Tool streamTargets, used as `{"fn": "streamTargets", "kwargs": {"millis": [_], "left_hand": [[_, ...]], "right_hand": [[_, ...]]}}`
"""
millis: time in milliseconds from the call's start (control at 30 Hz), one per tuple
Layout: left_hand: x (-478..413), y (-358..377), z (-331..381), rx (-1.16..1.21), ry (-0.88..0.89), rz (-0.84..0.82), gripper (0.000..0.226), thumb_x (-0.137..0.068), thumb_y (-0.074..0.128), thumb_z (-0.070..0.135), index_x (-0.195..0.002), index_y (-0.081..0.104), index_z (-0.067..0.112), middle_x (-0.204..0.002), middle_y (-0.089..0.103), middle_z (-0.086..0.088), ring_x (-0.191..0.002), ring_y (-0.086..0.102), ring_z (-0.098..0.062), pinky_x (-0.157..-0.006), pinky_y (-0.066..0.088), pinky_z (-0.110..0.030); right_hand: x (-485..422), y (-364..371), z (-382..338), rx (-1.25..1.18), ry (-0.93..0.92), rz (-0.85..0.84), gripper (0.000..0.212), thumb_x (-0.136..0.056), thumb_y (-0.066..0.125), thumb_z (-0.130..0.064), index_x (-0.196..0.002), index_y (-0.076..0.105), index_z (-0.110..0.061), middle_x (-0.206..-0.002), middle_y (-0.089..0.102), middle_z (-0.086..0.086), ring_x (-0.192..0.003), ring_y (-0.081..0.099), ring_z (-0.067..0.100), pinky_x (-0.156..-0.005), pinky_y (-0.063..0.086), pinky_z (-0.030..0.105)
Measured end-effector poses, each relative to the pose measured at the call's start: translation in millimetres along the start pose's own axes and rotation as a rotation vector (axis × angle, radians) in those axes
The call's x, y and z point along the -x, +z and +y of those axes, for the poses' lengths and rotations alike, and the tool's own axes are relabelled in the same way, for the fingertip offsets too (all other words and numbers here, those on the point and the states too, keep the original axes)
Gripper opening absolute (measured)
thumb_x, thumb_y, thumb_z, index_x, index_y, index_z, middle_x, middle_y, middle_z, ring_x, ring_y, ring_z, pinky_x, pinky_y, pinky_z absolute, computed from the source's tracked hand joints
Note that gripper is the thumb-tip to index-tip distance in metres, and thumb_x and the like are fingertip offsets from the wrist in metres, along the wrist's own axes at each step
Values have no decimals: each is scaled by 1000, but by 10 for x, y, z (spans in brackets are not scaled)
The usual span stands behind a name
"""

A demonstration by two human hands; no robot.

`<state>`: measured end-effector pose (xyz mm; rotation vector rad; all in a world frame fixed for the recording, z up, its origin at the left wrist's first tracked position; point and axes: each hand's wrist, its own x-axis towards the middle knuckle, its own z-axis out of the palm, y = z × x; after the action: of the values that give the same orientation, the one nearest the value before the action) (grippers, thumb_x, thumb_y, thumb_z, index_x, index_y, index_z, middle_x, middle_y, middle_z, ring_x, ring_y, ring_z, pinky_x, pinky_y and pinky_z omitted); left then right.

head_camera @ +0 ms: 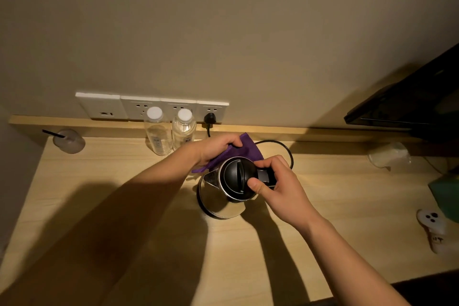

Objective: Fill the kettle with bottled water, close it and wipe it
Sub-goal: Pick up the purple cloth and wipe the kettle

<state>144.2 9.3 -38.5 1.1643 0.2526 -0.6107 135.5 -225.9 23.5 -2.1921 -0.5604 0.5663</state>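
A: The right grip (270, 182) is closed around the kettle handle (265, 176), thumb lying on the edge of the lid (238, 176). The left grip (216, 148) is bunched shut on the purple cloth (244, 150), pressing it against the far side of the kettle (218, 196).

B: And the kettle itself?

A: Upright on the bench (124, 181), mid-way across, lid down as far as I can tell. Its black cable (285, 148) loops behind to the plug (210, 118) in the wall socket. Two bottles (171, 131) stand capped by the wall, just beyond the left hand.

B: So this looks like the wiping stage. What could go wrong?

A: A few things, I'd judge. The steel body is smooth; a hard sideways rub could push the kettle across the bench if the right hand slackens. If the lid isn't fully latched, the thumb's pressure or a tilt could slop water out.

B: And the cable?

A: The cloth is working near that loop; snagging it could tug the kettle. A wide sweep of the left elbow might also knock over the nearer bottle.

B: Is it full?

A: Can't tell; the lid hides the inside.
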Motion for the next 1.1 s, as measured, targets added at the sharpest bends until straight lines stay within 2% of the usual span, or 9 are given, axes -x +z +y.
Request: {"fn": "streamTargets", "kwargs": {"millis": [67, 200, 333, 467, 633, 800, 900, 1033, 1100], "left_hand": [[136, -12, -180, 148, 88, 39, 23, -80, 61, 34, -81, 75, 16, -73, 69, -6, -63, 66, -19, -62, 54, -29], [463, 100, -560, 260, 200, 215, 34, -79, 61, 47, -86, 79, 19, -80, 76, -9, -71, 72, -21, -70, 56, -33], [665, 308, -857, 401, 424, 348, 38, -80, 59, 44, -101, 81, 20, -96, 78, -14, -93, 75, -29, -82, 60, -36], [653, 341, -922, 473, 400, 442, 56, -74, 70, 53, -112, 77, 13, -113, 74, -24, -109, 69, -42, -96, 55, -50], [448, 143, -589, 296, 153, 412, 42, -76, 67, 52, -93, 82, 17, -94, 78, -16, -85, 72, -32, -92, 50, -48], [351, 127, -683, 294, 185, 408, 33, -77, 64, 52, -75, 82, 24, -73, 74, -5, -64, 69, -19, -61, 53, -30], [382, 251, -1046, 410, 244, 548, 38, -78, 60, 55, -77, 78, 22, -68, 69, -5, -54, 67, -15, -46, 50, -24], [391, 685, -1428, 561, 444, 766, 45, -85, 55, 53, -108, 76, 21, -109, 75, -19, -100, 74, -32, -90, 59, -48], [388, 939, -1447, 645, 453, 922, 34, -79, 55, 61, -99, 76, 43, -99, 80, -2, -97, 77, -26, -88, 60, -48]], "right_hand": [[-1, 3, -8, 8, -5, 0, 36, -78, 67, -64, -109, 57, -48, -116, 55, -17, -117, 57, 17, -99, 51, 46], [0, -6, -31, 15, -19, -13, 32, -81, 69, -57, -109, 58, -46, -114, 56, -18, -111, 59, 7, -91, 51, 32], [16, -17, -38, 24, -23, -20, 26, -91, 74, -41, -110, 57, -45, -118, 57, -15, -114, 59, 11, -93, 54, 38], [21, -23, -40, 48, -43, -37, 26, -95, 76, -33, -113, 59, -39, -119, 58, -12, -115, 60, 14, -97, 55, 42], [2, -25, -17, 50, -64, -26, 27, -94, 76, -33, -116, 60, -33, -118, 57, -14, -111, 60, 7, -90, 55, 35], [-9, -15, -16, 24, -82, -21, 25, -94, 76, -31, -111, 59, -38, -116, 56, -19, -108, 61, 4, -91, 61, 48], [0, -2, -28, 27, -117, -27, 24, -94, 75, -29, -108, 59, -40, -114, 56, -20, -106, 59, -4, -92, 61, 50], [20, -1, -37, 42, -150, -18, 22, -95, 73, -34, -113, 62, -31, -112, 57, -17, -107, 60, 4, -90, 61, 52], [21, 2, -35, 45, -152, -13, 25, -96, 73, -35, -116, 62, -27, -112, 57, -13, -107, 61, 10, -90, 61, 52]]}}
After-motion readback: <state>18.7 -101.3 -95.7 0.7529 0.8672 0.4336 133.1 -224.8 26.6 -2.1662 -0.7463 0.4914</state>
